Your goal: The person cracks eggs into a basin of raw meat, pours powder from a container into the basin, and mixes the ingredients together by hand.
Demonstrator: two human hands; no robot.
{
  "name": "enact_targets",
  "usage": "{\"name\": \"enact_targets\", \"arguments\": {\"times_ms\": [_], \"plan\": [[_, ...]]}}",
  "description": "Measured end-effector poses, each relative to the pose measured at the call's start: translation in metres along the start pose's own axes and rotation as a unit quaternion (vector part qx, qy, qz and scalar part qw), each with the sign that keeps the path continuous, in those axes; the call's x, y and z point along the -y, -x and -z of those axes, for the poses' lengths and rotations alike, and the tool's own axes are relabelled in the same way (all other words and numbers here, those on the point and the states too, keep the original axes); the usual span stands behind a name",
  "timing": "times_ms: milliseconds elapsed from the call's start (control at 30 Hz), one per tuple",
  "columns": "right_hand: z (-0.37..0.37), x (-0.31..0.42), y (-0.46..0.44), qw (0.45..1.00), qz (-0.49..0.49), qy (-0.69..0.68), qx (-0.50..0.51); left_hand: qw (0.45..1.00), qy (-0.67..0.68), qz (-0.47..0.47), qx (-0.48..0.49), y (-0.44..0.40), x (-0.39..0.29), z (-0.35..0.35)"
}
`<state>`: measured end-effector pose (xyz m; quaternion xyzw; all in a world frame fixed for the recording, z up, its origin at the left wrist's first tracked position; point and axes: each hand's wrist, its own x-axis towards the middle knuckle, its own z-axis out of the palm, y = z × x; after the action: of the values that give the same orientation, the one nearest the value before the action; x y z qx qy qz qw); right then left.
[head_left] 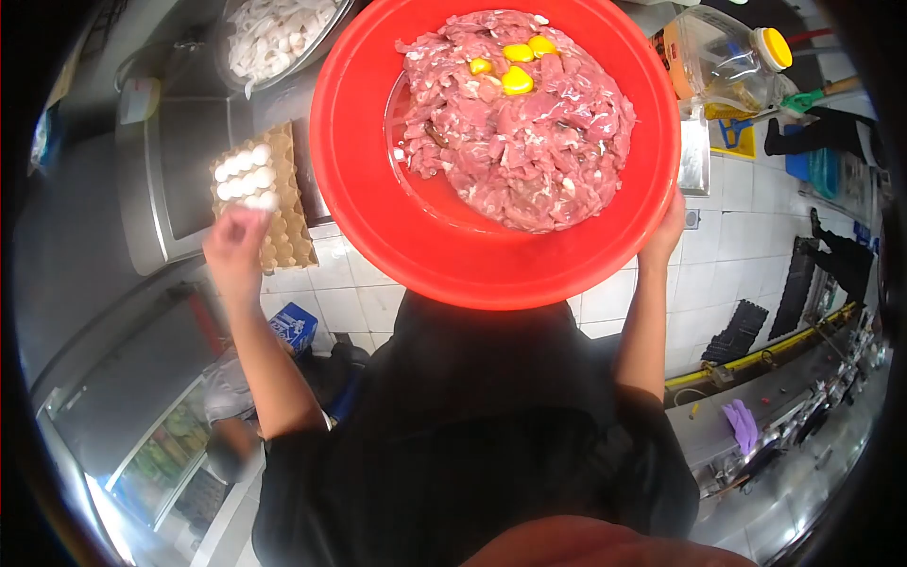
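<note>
A wide red plastic basin (359,189) holds a heap of sliced raw meat (529,142) in a little liquid, tilted toward me. Several egg yolks (517,80) lie on top of the meat. My right hand (665,227) grips the basin's rim at the right, most fingers hidden behind it. On the left is a cardboard egg tray (295,213) with several white eggs (248,170) and bare cups. My left hand (236,241) is at the tray, slightly blurred, its fingertips bunched on an egg in the nearest row.
A steel bowl of whitish pieces (274,38) stands at the upper left on the steel counter (184,189). A big clear jug with a yellow cap (723,57) is at the upper right. Below are white floor tiles (746,217), a blue box (294,326) and another person (231,397).
</note>
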<state>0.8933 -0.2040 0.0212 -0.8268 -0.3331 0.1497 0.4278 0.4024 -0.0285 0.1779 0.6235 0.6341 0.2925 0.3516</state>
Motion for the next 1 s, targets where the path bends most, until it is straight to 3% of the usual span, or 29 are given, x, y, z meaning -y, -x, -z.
{"name": "enact_targets", "arguments": {"times_ms": [67,100,167,200,267,300,333,367,400,433,467,500,533,567,600,633,733,833,900,1000], "plan": [[-0.005,-0.018,-0.001,0.999,0.043,-0.022,0.023,0.990,-0.057,0.127,0.018,0.036,0.050,0.020],[-0.004,-0.016,0.000,0.999,0.045,-0.020,0.023,0.989,-0.015,0.145,0.019,0.058,0.089,0.023],[-0.003,-0.010,0.000,0.998,0.038,0.008,0.048,0.969,-0.065,0.224,0.083,0.099,0.149,0.018],[-0.004,-0.010,0.000,0.998,0.041,0.009,0.048,0.968,-0.102,0.218,0.077,0.128,0.202,0.014],[-0.007,-0.014,0.002,0.999,0.011,-0.034,0.024,0.936,-0.138,0.312,0.083,0.173,0.239,0.001],[-0.007,-0.011,0.003,0.999,0.012,-0.033,0.024,0.932,-0.195,0.296,0.074,0.202,0.287,-0.001],[-0.007,-0.007,0.003,0.999,0.008,-0.031,0.026,0.928,-0.067,0.363,0.044,0.228,0.311,-0.001],[-0.006,-0.004,0.003,0.999,0.004,-0.028,0.028,0.946,-0.109,0.296,0.080,0.251,0.345,-0.001],[-0.007,-0.010,0.003,0.999,0.005,-0.027,0.024,0.925,-0.296,0.195,0.139,0.278,0.400,-0.001],[-0.011,-0.022,0.002,0.995,-0.023,-0.097,0.024,0.859,-0.468,0.085,0.190,0.289,0.436,-0.001],[-0.012,-0.029,0.000,0.984,-0.050,-0.167,0.022,0.860,-0.466,0.081,0.189,0.282,0.446,-0.003],[-0.012,-0.028,-0.001,0.985,-0.050,-0.166,0.018,0.876,-0.387,-0.124,0.260,0.273,0.452,-0.005],[-0.011,-0.025,0.001,0.996,0.003,-0.082,0.020,0.837,-0.299,-0.321,0.326,0.263,0.457,-0.008],[-0.010,-0.023,0.003,0.998,0.053,0.003,0.021,0.894,-0.238,-0.084,0.369,0.248,0.431,-0.023],[-0.009,-0.023,0.003,0.998,0.054,0.026,0.032,0.926,-0.063,0.230,0.292,0.230,0.400,-0.039],[-0.009,-0.024,0.003,0.998,0.051,0.029,0.024,0.896,0.031,0.421,0.135,0.207,0.353,-0.057],[-0.007,-0.016,0.008,0.985,0.149,0.083,-0.039,0.933,-0.020,0.337,0.125,0.163,0.321,-0.085],[-0.007,-0.025,0.009,0.987,0.117,0.112,-0.014,0.947,-0.031,0.291,0.137,0.131,0.293,-0.099],[-0.006,-0.033,0.008,0.983,0.144,0.100,-0.061,0.950,-0.103,0.268,0.119,0.121,0.268,-0.104],[0.005,-0.019,0.010,0.977,0.155,0.079,-0.124,0.958,-0.104,0.243,0.113,0.122,0.279,-0.097]]}}
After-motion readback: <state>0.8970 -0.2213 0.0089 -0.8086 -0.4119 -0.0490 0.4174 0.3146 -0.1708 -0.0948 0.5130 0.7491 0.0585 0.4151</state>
